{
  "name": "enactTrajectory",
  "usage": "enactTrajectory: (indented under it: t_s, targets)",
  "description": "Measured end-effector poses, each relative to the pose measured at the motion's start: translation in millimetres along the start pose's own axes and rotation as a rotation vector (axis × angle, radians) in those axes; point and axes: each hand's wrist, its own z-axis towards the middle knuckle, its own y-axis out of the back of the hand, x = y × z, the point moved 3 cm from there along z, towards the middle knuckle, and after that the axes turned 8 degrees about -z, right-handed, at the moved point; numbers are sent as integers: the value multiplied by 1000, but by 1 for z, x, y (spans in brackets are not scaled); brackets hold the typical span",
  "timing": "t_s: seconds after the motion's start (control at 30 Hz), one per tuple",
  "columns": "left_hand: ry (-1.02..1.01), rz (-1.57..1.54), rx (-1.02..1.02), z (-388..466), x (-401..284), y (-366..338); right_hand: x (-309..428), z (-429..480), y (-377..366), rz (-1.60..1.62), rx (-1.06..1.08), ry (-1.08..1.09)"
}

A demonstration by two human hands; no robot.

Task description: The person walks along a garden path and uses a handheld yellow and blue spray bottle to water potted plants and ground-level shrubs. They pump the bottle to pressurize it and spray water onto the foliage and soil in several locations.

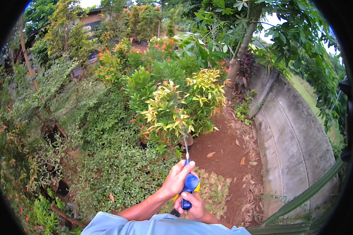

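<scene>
Both hands are on a blue and yellow spray gun (pixel 191 182) in front of my body, its brass-coloured nozzle pointing away from me. My left hand (pixel 176 179) is wrapped around the front part, with the thumb along the barrel. Closer to my shirt, my right hand (pixel 195 203) grips the rear part; some of its fingers are hidden beneath. A thin jet of water (pixel 186 143) leaves the nozzle towards a shrub with yellow-green leaves (pixel 167 110). Beside that shrub stands a similar yellow-leaved shrub (pixel 206 88). Part of a pot (pixel 189 139) shows behind the jet.
A curved concrete wall (pixel 291 144) runs along the right, with a green ridged cactus stem (pixel 306 192) before it. Dense low shrubs (pixel 111 167) fill the left. Dry leaves lie on the bare soil (pixel 214 152). A tree trunk (pixel 234 70) rises behind.
</scene>
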Motion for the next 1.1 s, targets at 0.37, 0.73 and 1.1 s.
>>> enactTrajectory:
  t_s: [0.37, 0.73, 1.1]
  targets:
    - [84, 89, 43, 22, 28, -46, 3, -22, 46, 83, -75, 10]
    - [59, 69, 49, 21, 41, -68, 7, -40, 65, -35, -86, 32]
    - [54, -23, -26, 11, 23, -39, 4, -20, 41, -106, -2, -40]
